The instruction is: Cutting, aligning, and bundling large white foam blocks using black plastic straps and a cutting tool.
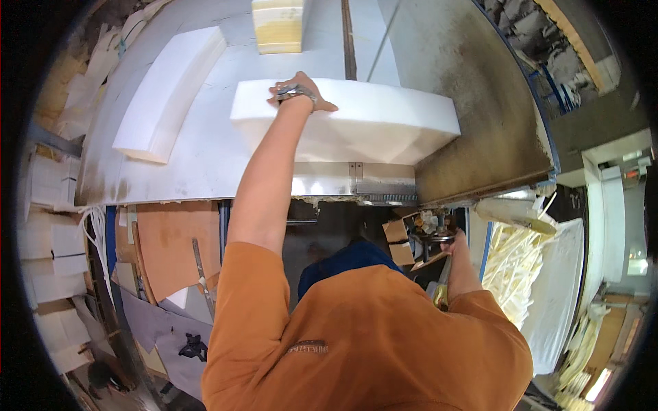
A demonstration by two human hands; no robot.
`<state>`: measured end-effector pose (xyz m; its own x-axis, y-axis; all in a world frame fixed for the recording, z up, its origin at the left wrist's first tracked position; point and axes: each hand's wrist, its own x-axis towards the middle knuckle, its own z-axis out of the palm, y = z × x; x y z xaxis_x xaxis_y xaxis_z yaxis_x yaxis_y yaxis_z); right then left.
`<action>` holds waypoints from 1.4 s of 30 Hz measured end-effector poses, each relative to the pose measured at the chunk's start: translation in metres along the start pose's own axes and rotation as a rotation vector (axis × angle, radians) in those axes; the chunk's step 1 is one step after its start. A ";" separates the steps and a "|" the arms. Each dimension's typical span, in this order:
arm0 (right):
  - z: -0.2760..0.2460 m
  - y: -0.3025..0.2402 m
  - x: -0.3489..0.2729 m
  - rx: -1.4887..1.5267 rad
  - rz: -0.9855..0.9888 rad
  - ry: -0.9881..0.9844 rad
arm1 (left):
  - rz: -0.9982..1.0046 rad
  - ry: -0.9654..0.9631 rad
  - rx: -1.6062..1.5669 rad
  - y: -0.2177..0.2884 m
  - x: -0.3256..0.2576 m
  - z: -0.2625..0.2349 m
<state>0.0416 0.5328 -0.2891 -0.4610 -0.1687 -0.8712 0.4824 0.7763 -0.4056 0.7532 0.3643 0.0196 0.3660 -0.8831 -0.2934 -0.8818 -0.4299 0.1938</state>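
Note:
A long white foam block point(394, 106) lies crosswise on the metal table point(226, 116), its right end close to the stained upright panel point(490, 89). My left hand point(305, 90) rests on the top of this block, toward its left end, with the thumb stretched out to the right and a metal watch at the wrist. Below the table's front edge, my right hand point(456, 242) is closed at the rim of a dark handwheel point(433, 238); its fingers show only in part.
Another long white foam block point(171, 96) lies slanted at the table's left. A yellowish-white block point(277, 27) stands at the far side, beside a dark slot point(349, 41). Thin foam offcuts point(517, 267) fill a bin at the right. Cardboard sheets point(178, 246) stand under the table's left part.

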 end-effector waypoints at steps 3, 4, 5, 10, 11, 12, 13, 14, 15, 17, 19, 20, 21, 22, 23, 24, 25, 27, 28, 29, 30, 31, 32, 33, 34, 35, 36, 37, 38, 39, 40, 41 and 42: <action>0.004 -0.014 0.012 0.017 -0.006 0.030 | 0.025 -0.020 0.052 -0.007 0.004 0.000; -0.007 -0.016 0.025 0.176 -0.102 -0.090 | 0.063 0.013 0.041 -0.005 0.010 0.000; -0.031 -0.010 0.043 0.342 -0.203 -0.182 | 0.118 0.027 0.025 0.003 0.018 0.012; 0.032 -0.010 0.002 0.643 -0.290 0.002 | 0.086 -0.034 0.087 -0.012 0.006 -0.005; 0.018 -0.014 0.002 0.642 -0.315 0.006 | 0.107 -0.052 0.072 -0.005 0.007 -0.005; 0.007 -0.013 0.002 0.668 -0.350 0.053 | 0.134 -0.072 0.065 0.002 0.008 -0.002; 0.002 -0.013 -0.002 0.684 -0.382 0.087 | 0.161 -0.092 0.080 0.002 0.013 0.001; 0.015 -0.011 -0.017 0.663 -0.379 0.163 | 0.134 -0.077 0.094 -0.003 0.016 0.001; 0.034 -0.007 -0.041 0.632 -0.377 0.232 | 0.098 -0.059 0.105 -0.010 0.016 0.000; 0.041 0.008 -0.072 0.562 -0.448 0.320 | 0.107 -0.092 0.103 -0.008 0.014 -0.004; 0.052 0.040 -0.094 0.302 -0.669 0.376 | 0.110 -0.068 0.111 -0.011 0.018 -0.007; 0.070 0.057 -0.114 0.367 -0.748 0.314 | 0.110 -0.066 0.109 -0.020 0.020 -0.010; 0.091 0.075 -0.137 0.428 -0.828 0.245 | 0.091 -0.074 0.097 -0.035 0.020 -0.015; 0.096 0.091 -0.149 0.417 -0.789 0.216 | 0.088 -0.094 0.084 -0.042 0.022 -0.015; 0.101 0.103 -0.158 0.407 -0.752 0.183 | 0.082 -0.109 0.069 -0.047 0.024 -0.015; 0.103 0.110 -0.181 0.108 -0.703 0.334 | 0.090 -0.097 0.085 -0.055 0.026 -0.013; 0.096 0.116 -0.185 0.111 -0.710 0.336 | 0.093 -0.093 0.079 -0.056 0.028 -0.013; 0.080 0.116 -0.173 -0.481 -1.054 0.896 | 0.109 -0.064 0.129 -0.057 0.029 -0.012; 0.070 0.102 -0.165 -0.607 -1.106 0.950 | 0.103 -0.067 0.131 -0.055 0.027 -0.017; 0.049 0.088 -0.151 -0.849 -0.929 0.803 | 0.109 -0.079 0.135 -0.053 0.022 -0.018; 0.014 0.070 -0.098 -0.851 -0.924 0.826 | 0.120 -0.091 0.122 -0.050 0.022 -0.021; -0.021 0.041 -0.052 -0.622 -0.470 0.195 | 0.168 -0.113 0.098 -0.036 0.033 -0.016; -0.004 0.038 -0.051 -0.625 -0.465 0.175 | 0.154 -0.108 0.112 -0.045 0.032 -0.016; 0.019 0.027 -0.063 -0.351 -0.261 0.000 | 0.120 -0.099 0.119 -0.059 0.027 -0.019; 0.021 0.020 -0.062 -0.062 -0.052 -0.139 | 0.118 -0.102 0.114 -0.060 0.028 -0.019; 0.027 0.018 -0.061 -0.060 -0.050 -0.136 | 0.120 -0.105 0.115 -0.060 0.030 -0.018; 0.007 0.019 -0.043 0.082 -0.076 -0.171 | 0.158 -0.110 0.122 -0.048 0.038 -0.015; 0.011 0.023 -0.043 0.203 -0.088 -0.237 | 0.161 -0.106 0.145 -0.049 0.039 -0.014; 0.017 0.029 -0.042 0.289 -0.148 -0.251 | 0.165 -0.111 0.149 -0.050 0.041 -0.014; 0.033 0.037 -0.047 0.287 -0.140 -0.254 | 0.146 -0.091 0.157 -0.054 0.039 -0.015; 0.046 0.046 -0.054 0.294 -0.239 -0.142 | 0.126 -0.076 0.160 -0.059 0.035 -0.013; 0.058 0.052 -0.059 0.306 -0.343 -0.027 | 0.127 -0.081 0.159 -0.064 0.036 -0.011; 0.064 0.062 -0.057 0.267 -0.431 0.144 | 0.150 -0.066 0.144 -0.068 0.041 -0.009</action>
<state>0.1455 0.5516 -0.2829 -0.7482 -0.3392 -0.5703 0.3903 0.4701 -0.7916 0.8313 0.3553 0.0029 0.2117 -0.9189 -0.3328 -0.9601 -0.2592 0.1052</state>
